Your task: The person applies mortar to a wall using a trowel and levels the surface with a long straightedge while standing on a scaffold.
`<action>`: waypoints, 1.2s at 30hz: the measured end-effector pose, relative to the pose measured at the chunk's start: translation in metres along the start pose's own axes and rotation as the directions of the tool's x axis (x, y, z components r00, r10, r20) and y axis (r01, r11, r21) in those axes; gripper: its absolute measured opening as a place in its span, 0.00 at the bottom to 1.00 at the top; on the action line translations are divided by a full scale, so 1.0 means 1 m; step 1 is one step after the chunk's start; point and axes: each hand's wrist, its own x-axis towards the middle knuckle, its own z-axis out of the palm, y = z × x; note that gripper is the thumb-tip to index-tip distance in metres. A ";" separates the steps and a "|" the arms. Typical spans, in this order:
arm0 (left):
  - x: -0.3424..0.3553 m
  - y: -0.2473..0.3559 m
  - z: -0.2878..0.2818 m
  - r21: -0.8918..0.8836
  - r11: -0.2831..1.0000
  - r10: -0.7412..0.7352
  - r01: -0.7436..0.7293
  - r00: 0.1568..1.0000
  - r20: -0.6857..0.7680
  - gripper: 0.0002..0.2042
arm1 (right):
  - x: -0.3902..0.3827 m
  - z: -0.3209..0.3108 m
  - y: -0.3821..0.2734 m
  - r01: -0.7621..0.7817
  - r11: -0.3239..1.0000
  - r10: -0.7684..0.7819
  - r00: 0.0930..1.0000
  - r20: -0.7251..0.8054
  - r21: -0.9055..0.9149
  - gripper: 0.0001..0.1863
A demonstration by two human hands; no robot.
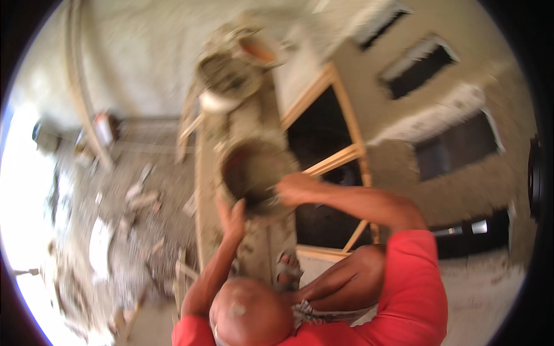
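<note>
My left hand holds the near left side of a round, mortar-coated bucket, which has grey material inside and rests on a dirty wooden plank. My right hand is closed at the bucket's right rim, with a greyish item partly visible beside the fingers, too blurred to name. Farther along the plank stands a pale bucket heaped with grey mortar. Behind it is a mortar-smeared container with an orange inside. My sandalled foot is on the plank below the near bucket.
An orange-brown timber frame with dark openings adjoins the plank's right side. A plastered wall has several openings. Down to the left, debris lies on the ground near containers and a leaning pole. The view is blurred.
</note>
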 end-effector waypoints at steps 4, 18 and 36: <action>-0.002 0.040 -0.007 -0.179 0.982 0.053 -0.051 0.999 0.005 0.32 | 0.007 -0.040 -0.006 0.073 0.989 -0.097 0.975 -0.198 -0.128 0.08; 0.001 0.088 -0.023 -0.085 0.865 -0.454 0.495 0.842 0.292 0.31 | -0.007 0.010 0.002 0.173 0.973 -0.212 0.931 -0.297 -0.151 0.07; 0.029 0.034 -0.009 -0.156 0.915 -0.378 0.371 0.926 -0.017 0.14 | 0.044 0.009 0.016 0.017 0.985 -0.122 0.769 -0.627 -0.171 0.06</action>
